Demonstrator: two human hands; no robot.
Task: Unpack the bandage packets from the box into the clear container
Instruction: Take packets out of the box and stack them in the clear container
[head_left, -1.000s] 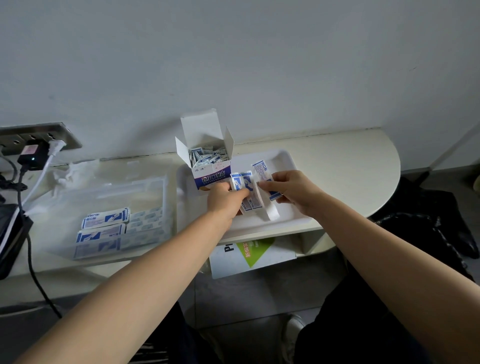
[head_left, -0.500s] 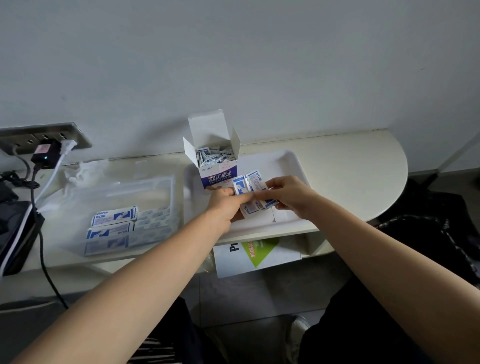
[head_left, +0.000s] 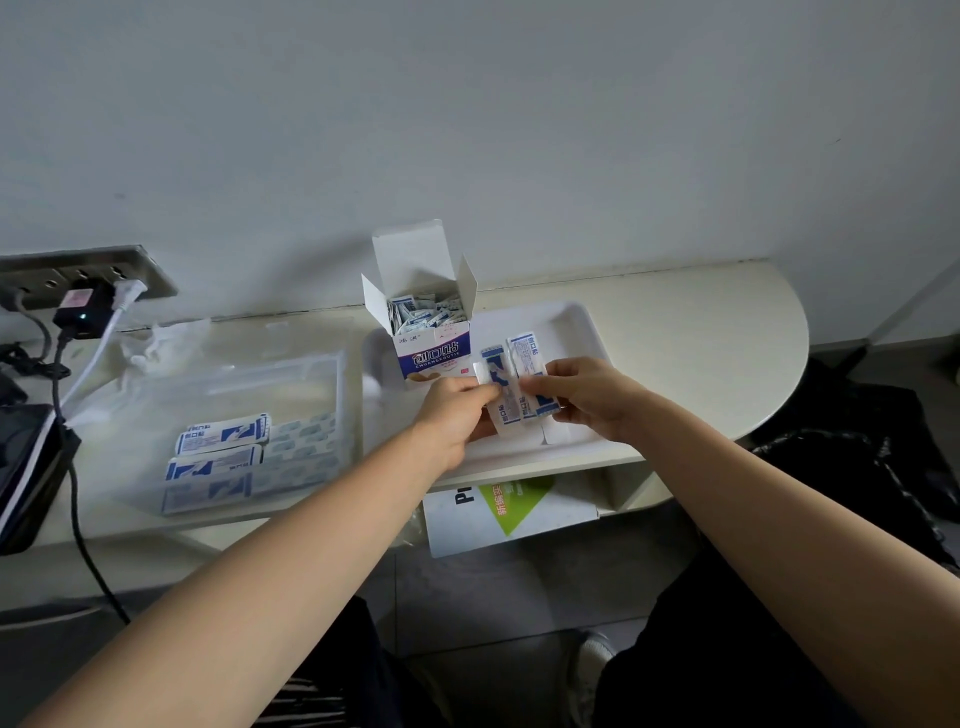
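Observation:
An open white-and-blue bandage box stands on the white tray, its flaps up and several packets showing inside. Just in front of it, above the tray, both hands hold a small bunch of bandage packets. My left hand pinches the bunch from the left and my right hand grips it from the right. The clear container lies on the shelf to the left, with several blue-and-white packets laid flat in its near part.
A wall socket strip with plugs and cables sits at the far left, above a dark device. Crumpled clear wrap lies behind the container. A white and green carton sits under the shelf. The shelf's rounded end is at the right.
The two hands have drawn the packets together into one upright bunch in front of the box. The view has shifted slightly; the box and container have not moved.

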